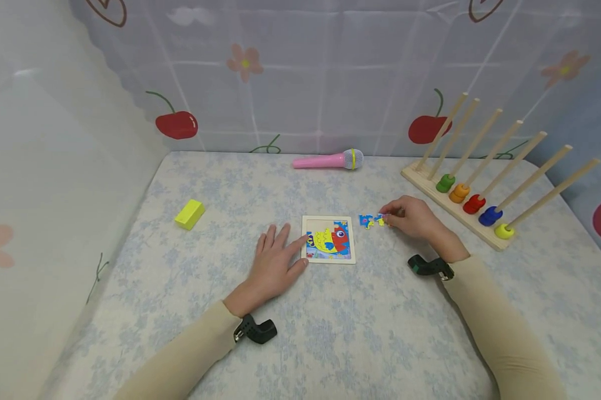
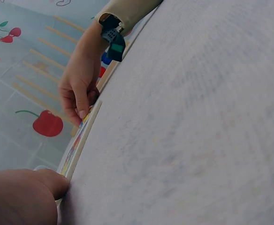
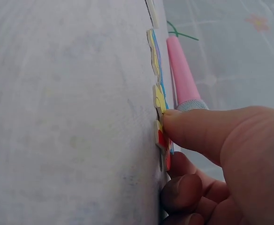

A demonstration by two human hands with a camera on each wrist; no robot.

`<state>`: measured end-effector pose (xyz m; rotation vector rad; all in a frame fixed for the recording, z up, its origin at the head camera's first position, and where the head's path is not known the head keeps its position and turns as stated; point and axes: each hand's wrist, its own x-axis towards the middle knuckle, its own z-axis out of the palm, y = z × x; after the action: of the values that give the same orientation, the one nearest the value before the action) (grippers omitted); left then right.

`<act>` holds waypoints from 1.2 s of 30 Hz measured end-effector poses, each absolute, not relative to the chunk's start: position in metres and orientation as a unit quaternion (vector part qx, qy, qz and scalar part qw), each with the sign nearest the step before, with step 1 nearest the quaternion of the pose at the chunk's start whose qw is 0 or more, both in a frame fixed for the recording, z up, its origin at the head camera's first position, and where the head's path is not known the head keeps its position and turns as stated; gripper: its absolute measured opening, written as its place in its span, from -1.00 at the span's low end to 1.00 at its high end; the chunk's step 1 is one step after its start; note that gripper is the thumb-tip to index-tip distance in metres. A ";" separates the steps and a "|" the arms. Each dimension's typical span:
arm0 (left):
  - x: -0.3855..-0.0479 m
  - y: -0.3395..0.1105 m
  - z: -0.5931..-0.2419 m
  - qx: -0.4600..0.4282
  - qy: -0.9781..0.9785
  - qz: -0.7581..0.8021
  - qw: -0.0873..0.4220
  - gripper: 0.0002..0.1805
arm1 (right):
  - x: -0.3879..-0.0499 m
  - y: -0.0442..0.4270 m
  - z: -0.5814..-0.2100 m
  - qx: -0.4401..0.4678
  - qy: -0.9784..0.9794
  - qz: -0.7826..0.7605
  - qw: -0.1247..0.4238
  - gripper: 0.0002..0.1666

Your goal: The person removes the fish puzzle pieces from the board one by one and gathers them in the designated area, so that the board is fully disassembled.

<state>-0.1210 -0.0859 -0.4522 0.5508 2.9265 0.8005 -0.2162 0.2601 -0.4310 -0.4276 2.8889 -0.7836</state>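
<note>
A small square puzzle tray (image 1: 316, 223) with a wooden rim holds pieces of a red-and-yellow fish picture; its upper left part shows bare wood. My left hand (image 1: 274, 266) lies flat with fingers spread, its index finger and thumb touching the tray's left edge. Right of the tray, a blue-and-yellow puzzle piece (image 1: 365, 221) lies on the cloth. Just beside it my right hand (image 1: 409, 218) pinches another puzzle piece (image 3: 159, 136), with yellow and red on it, between thumb and fingers. The fingertips partly cover that piece.
At the back lies a pink toy microphone (image 1: 320, 161). A wooden peg stand (image 1: 430, 186) with tall rods and coloured beads occupies the right side. On the left is a yellow block (image 1: 190, 214). A patterned curtain (image 1: 300, 83) hangs behind the table.
</note>
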 end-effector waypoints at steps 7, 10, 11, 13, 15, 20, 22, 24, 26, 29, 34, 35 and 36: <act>-0.121 -0.086 -0.452 0.178 0.948 0.261 0.027 -0.44 | -0.215 0.260 -0.430 -0.133 0.954 -0.260 0.064 -0.76; -0.121 -0.086 -0.452 0.178 0.949 0.260 0.027 -0.44 | -0.214 0.259 -0.430 -0.130 0.955 -0.260 0.063 -0.76; -0.121 -0.086 -0.452 0.178 0.949 0.260 0.027 -0.44 | -0.214 0.259 -0.430 -0.130 0.955 -0.260 0.063 -0.76; -0.121 -0.086 -0.451 0.178 0.949 0.260 0.028 -0.44 | -0.213 0.258 -0.429 -0.128 0.955 -0.260 0.063 -0.76; -0.121 -0.086 -0.451 0.177 0.949 0.260 0.029 -0.44 | -0.213 0.258 -0.429 -0.128 0.955 -0.260 0.064 -0.76; -0.121 -0.086 -0.451 0.177 0.949 0.259 0.031 -0.44 | -0.213 0.257 -0.427 -0.130 0.954 -0.261 0.068 -0.75; -0.121 -0.086 -0.450 0.178 0.948 0.261 0.029 -0.44 | -0.213 0.257 -0.426 -0.128 0.955 -0.260 0.068 -0.74; -0.121 -0.086 -0.450 0.178 0.948 0.262 0.028 -0.44 | -0.213 0.256 -0.426 -0.123 0.955 -0.261 0.069 -0.73; -0.120 -0.086 -0.450 0.179 0.948 0.262 0.027 -0.44 | -0.212 0.256 -0.426 -0.119 0.955 -0.261 0.070 -0.72; -0.120 -0.086 -0.450 0.180 0.948 0.261 0.028 -0.45 | -0.212 0.256 -0.426 -0.113 0.955 -0.265 0.071 -0.72; -0.120 -0.086 -0.450 0.181 0.948 0.261 0.029 -0.44 | -0.212 0.256 -0.427 -0.111 0.954 -0.269 0.069 -0.72; -0.120 -0.086 -0.450 0.182 0.948 0.261 0.027 -0.44 | -0.213 0.257 -0.428 -0.110 0.954 -0.269 0.068 -0.72; -0.120 -0.086 -0.449 0.182 0.948 0.260 0.027 -0.44 | -0.212 0.257 -0.428 -0.110 0.954 -0.271 0.067 -0.72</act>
<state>-0.1197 -0.0858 -0.4491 0.5631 2.9273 0.8034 -0.2123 0.2567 -0.4279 -0.3307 2.8754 -0.8161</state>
